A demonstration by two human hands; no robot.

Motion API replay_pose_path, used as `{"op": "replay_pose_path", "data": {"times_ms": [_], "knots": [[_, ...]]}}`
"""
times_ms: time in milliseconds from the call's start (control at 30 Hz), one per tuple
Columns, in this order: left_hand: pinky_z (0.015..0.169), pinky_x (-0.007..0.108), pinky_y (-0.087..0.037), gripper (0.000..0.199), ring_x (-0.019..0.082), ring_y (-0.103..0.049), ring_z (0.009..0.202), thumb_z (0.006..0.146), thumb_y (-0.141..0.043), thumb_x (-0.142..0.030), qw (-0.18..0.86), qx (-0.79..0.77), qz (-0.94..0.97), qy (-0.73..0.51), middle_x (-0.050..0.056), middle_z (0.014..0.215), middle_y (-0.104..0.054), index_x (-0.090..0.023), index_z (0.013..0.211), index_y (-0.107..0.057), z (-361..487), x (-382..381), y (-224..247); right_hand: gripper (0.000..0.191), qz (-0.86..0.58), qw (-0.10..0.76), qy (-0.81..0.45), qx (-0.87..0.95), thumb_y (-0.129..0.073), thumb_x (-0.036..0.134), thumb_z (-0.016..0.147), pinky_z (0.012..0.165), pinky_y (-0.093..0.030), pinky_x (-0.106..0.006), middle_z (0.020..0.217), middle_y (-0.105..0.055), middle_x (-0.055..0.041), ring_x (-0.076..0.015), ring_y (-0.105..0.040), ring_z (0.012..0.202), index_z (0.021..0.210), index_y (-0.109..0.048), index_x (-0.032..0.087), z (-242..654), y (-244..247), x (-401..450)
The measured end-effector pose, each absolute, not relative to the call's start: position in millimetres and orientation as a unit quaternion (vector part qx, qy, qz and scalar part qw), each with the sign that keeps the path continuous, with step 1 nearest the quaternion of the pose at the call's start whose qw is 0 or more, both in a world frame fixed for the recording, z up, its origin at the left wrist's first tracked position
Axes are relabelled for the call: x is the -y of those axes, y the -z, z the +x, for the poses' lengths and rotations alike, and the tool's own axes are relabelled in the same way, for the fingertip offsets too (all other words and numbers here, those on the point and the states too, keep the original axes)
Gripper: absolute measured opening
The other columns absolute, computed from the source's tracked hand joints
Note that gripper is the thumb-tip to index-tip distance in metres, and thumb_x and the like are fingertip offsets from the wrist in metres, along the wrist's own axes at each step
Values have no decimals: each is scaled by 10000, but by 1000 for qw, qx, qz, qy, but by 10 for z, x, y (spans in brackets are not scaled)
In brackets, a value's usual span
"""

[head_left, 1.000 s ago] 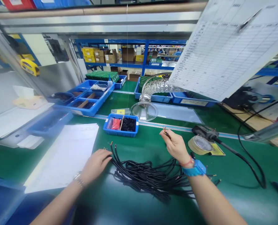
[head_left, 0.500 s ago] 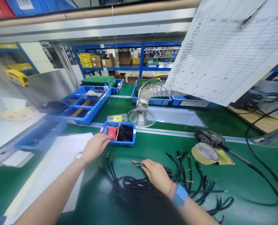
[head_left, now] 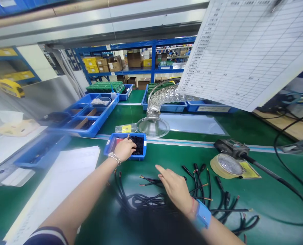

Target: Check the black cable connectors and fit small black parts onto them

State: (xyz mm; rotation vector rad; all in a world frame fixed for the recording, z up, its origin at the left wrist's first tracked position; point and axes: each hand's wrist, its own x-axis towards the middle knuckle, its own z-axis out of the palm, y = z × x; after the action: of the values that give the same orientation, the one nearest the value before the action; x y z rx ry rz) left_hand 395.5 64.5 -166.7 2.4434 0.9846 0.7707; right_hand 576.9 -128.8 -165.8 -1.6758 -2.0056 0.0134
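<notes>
My left hand (head_left: 125, 149) reaches into the small blue bin (head_left: 138, 157), its fingertips among the black parts (head_left: 140, 144). What those fingers hold, if anything, is hidden. A red item (head_left: 118, 140) shows partly in the bin's left compartment. Over the green bench, my right hand (head_left: 175, 187) has its fingers stretched out and holds nothing. Below and left of it, several black cables (head_left: 147, 200) lie bundled, and thin wire ends (head_left: 146, 180) show beside its fingers. More black cables (head_left: 218, 200) spread out to the right.
A duct funnel (head_left: 153, 127) stands behind the bin. A divided blue tray (head_left: 92, 127) sits at the left, above paper sheets (head_left: 64, 170). At the right are a tape roll (head_left: 226, 166) and a black corded device (head_left: 232, 148). A printed form (head_left: 233, 51) hangs at upper right.
My left hand has moved right, from the bin's left edge to the black parts. My right hand has let go of the wire ends and its fingers have straightened.
</notes>
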Motion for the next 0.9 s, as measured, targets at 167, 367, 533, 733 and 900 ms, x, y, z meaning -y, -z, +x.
{"op": "replay_pose_path", "data": {"times_ms": [167,367,533,733,900], "knots": [[837,348,-332,172,233,-474,848,744,-483,-172,172,-396,867,-247,95,802,-596,-197,797,-645,4000,-603,1688,229,-658,338,-86,667,-291,267,885,609,-427,-284,746,-559,-44,-157,-537,645,983,-476,175,5739,1576,1305],[873,368,-320,178,244,-457,956,756,-450,-151,129,-422,881,-169,121,889,-587,-164,772,-627,4087,-558,1582,166,-592,412,-101,685,-394,218,854,714,-411,-261,803,-554,-46,-145,-523,770,863,-554,173,5700,1455,1326],[795,375,-380,178,237,-546,865,762,-414,-134,83,-438,879,-169,142,853,-612,-137,792,-589,4113,-377,1377,169,-576,438,-97,684,-446,168,828,716,-414,-229,808,-583,-33,-124,-531,775,873,-607,186,5691,1451,1387],[697,279,-452,234,196,-606,792,738,-485,-268,240,-434,802,-333,73,832,-642,-167,932,-569,4030,0,1325,180,-595,417,-73,684,-489,125,795,707,-396,-201,802,-610,-3,-109,-539,765,875,-621,218,5707,1530,1380],[659,277,-483,366,222,-599,755,552,-663,-434,515,-398,628,-427,66,789,-651,-165,798,-653,4036,597,1532,122,-605,401,-54,686,-525,114,757,665,-378,-173,747,-594,18,-93,-529,716,775,-603,206,5617,1297,1431]]}}
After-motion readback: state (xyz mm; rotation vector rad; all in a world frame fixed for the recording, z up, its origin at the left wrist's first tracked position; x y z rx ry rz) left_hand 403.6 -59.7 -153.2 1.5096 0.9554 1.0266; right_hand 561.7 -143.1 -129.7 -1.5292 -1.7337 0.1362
